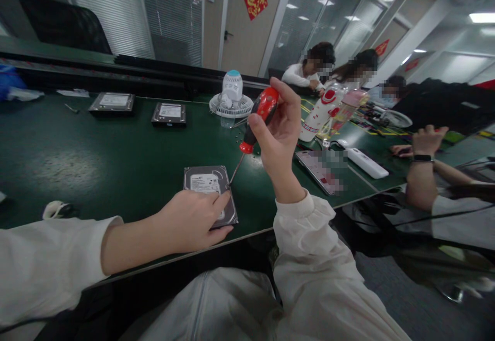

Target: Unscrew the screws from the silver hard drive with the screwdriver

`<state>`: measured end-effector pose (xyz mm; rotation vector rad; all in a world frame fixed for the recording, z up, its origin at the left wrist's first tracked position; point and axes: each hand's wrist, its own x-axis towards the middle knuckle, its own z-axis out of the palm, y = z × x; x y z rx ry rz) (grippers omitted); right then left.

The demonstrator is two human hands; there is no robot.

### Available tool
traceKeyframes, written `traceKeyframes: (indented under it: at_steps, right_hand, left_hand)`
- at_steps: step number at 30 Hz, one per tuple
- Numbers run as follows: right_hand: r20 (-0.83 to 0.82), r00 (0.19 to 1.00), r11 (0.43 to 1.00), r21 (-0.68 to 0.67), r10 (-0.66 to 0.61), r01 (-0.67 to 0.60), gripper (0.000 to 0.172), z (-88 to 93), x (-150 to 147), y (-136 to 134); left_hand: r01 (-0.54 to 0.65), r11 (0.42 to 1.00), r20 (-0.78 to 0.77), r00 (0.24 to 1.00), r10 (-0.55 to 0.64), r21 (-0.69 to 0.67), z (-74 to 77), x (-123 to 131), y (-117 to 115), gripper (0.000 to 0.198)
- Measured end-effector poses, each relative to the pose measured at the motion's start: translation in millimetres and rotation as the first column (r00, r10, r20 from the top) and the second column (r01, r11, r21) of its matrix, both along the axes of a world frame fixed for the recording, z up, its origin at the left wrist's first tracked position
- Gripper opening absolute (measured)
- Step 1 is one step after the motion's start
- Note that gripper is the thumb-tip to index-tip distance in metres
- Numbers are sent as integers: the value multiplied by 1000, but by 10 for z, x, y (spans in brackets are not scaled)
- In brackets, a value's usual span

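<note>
A hard drive [211, 176] with a white label lies on the green table near its front edge. My left hand [199, 215] rests on it, the forefinger pressing its top and the thumb by the near right corner. My right hand [280, 124] is closed around the red and black handle of a screwdriver [260, 117]. The screwdriver slants down to the left, and its tip meets the drive's right edge, close to my left forefinger. Whether a screw sits under the tip is too small to tell.
Two more hard drives, one [112, 102] at the back left and one [169, 114] nearer the middle, lie on the table [127, 155]. A small white fan [232, 96] stands behind my right hand. Bottles [323, 112], a phone [317, 171] and a white power strip [365, 162] are right. Co-workers sit beyond.
</note>
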<state>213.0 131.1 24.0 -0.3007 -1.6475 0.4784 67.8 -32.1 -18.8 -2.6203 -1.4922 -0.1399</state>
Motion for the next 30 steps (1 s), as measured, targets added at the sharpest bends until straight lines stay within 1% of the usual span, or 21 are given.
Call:
traceKeyframes:
  at_steps: [2,6,8,10,12,13,16,18,19,24,25,27,30]
  right_hand:
    - [15,1000,1000,-8,4,-4,58,-3,4,11]
    - [21,995,995,29,94,-95,49,-10,3,17]
    - [14,998,997,46,63,-64,47,-5,3,-3]
    - [2,1000,998,57,0,-1,50,5,4,-29]
    - [5,1000,998,53,-12,12,53,11,7,-39]
    - [8,1000,999,49,10,-11,52,12,8,-35]
    - [16,989,989,33,145,-145,45,0,12,5]
    - [25,983,983,22,180,-181,44,-10,11,29]
    - [30,986,986,14,166,-166,46,-13,9,32]
    - [11,1000,1000,13,2,-2,61,6,-6,-34]
    - [4,1000,1000,22,-9,9,61,12,-7,-46]
    - [-6,1000,999,39,-6,6,57,17,-5,-53]
    - [-14,999,999,38,38,-38,53,5,2,-21]
  left_hand:
    - [-3,1000,-7,1000,3,-2,-7,-1,0,54]
    - [-6,1000,-9,1000,7,4,-10,-2,-2,55]
    - [-4,1000,-5,1000,4,5,-3,-3,-5,54]
    - [0,1000,-2,1000,0,1,2,-4,-7,54]
    - [2,1000,-3,1000,-2,0,0,-5,-8,54]
    - [2,1000,-3,1000,-2,1,-3,-5,-9,54]
    - [2,1000,-7,1000,-2,5,-17,-7,-13,55]
    - [-2,1000,-9,1000,2,8,-23,-7,-15,55]
    - [-2,1000,-8,1000,3,9,-23,-5,-15,55]
    - [7,1000,-4,1000,-7,6,-1,9,-2,54]
    - [6,1000,-6,1000,-6,6,3,11,2,54]
    - [2,1000,-8,1000,-2,8,2,11,8,54]
    - [-3,1000,-11,1000,3,10,-12,2,9,54]
